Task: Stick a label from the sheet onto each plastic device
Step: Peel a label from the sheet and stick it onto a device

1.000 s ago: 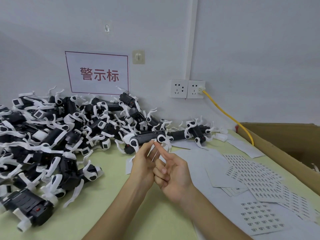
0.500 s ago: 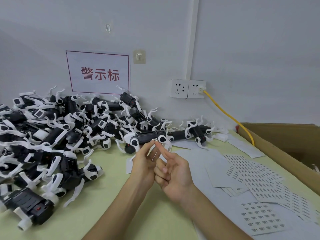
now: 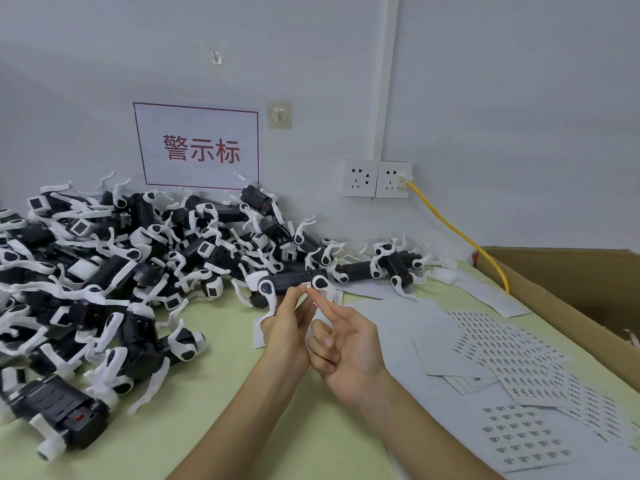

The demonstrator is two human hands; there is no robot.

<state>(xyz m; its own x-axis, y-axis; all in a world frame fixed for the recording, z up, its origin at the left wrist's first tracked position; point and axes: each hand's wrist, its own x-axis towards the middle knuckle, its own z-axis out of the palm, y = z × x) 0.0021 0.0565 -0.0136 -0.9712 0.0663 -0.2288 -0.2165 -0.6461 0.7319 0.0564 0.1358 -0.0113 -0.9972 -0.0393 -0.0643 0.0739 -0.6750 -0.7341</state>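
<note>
A small white label (image 3: 306, 285) sits at the fingertips of my left hand (image 3: 285, 332), pinched between thumb and forefinger above the green table (image 3: 221, 344). My right hand (image 3: 346, 348) is beside it, its straight index fingertip touching the label while the ring and little fingers are curled. Just behind the fingertips lies a black and white plastic device (image 3: 294, 282). A big heap of the same devices (image 3: 114, 271) covers the table's left side. Label sheets (image 3: 502, 348) lie fanned out on the right, one of them (image 3: 526, 438) nearest me.
Blank backing sheets (image 3: 391, 313) lie under and behind my hands. A cardboard box (image 3: 571, 289) borders the table on the right. A yellow cable (image 3: 457, 230) runs from the wall socket (image 3: 375, 178) down to the box. A red-lettered sign (image 3: 197, 147) hangs on the wall.
</note>
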